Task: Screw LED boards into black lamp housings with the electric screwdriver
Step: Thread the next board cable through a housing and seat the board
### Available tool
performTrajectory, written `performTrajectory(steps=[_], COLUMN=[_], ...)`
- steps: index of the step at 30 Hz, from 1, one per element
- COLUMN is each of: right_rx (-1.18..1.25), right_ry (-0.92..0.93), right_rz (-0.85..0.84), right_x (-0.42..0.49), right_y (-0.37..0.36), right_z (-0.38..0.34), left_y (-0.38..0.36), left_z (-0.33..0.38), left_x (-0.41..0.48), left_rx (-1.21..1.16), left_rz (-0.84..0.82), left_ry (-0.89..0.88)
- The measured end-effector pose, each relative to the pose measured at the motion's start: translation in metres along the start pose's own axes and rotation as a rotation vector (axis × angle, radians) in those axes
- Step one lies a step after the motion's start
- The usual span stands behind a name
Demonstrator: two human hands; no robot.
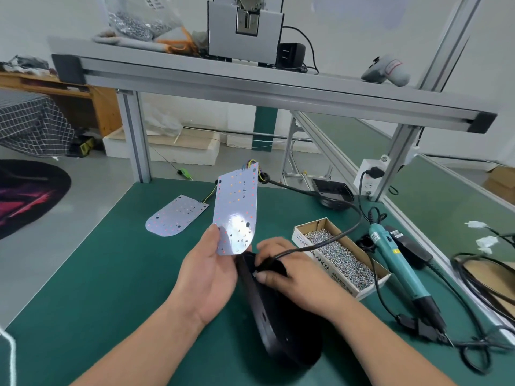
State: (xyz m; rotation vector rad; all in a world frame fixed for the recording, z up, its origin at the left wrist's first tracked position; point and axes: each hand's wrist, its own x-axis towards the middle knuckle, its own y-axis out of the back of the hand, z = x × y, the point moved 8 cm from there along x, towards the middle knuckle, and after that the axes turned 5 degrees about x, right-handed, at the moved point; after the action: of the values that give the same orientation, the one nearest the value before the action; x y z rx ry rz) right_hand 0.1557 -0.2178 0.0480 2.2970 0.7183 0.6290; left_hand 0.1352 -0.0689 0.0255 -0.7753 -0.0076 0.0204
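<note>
The left hand (pixel 209 274) holds an LED board (pixel 235 210) up off the table (pixel 111 260), standing on its rounded end and leaning slightly right. The thumb lies flat on the board's lit face at its near left edge. The other fingers are behind the board and hidden, so the grip reads as a pinch between thumb and fingers. Coloured wires leave the board's far end and join a black cable (pixel 345 232). That cable loops right over the box of screws (pixel 340 254) and comes back to the right hand (pixel 289 274).

The right hand sits on the far end of a black lamp housing (pixel 267 310), which lies on the table in the near middle, just right of the left hand. Its fingers (pixel 271 243) are curled over that end where the cable arrives, and the thumb is pressed in from the near side. They are narrowly closed on the housing's end, though whether they also pinch the cable itself I cannot tell.

A second LED board (pixel 177 215) lies flat on the table to the far left. Another black housing (pixel 333 193) rests at the far right. The teal electric screwdriver (pixel 395 263) lies untouched on the table just right of the screw box, tip pointing near.
</note>
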Motion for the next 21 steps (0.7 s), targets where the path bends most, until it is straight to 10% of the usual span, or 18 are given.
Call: performTrajectory(steps=[21], right_rx=[0.038], right_ry=[-0.133], right_rz=[0.255], right_x=[0.005], right_y=[0.023], right_z=[0.014], left_y=[0.007], left_z=[-0.042], left_x=[-0.01], left_rx=[0.314], left_rz=[0.026], left_ry=[0.43])
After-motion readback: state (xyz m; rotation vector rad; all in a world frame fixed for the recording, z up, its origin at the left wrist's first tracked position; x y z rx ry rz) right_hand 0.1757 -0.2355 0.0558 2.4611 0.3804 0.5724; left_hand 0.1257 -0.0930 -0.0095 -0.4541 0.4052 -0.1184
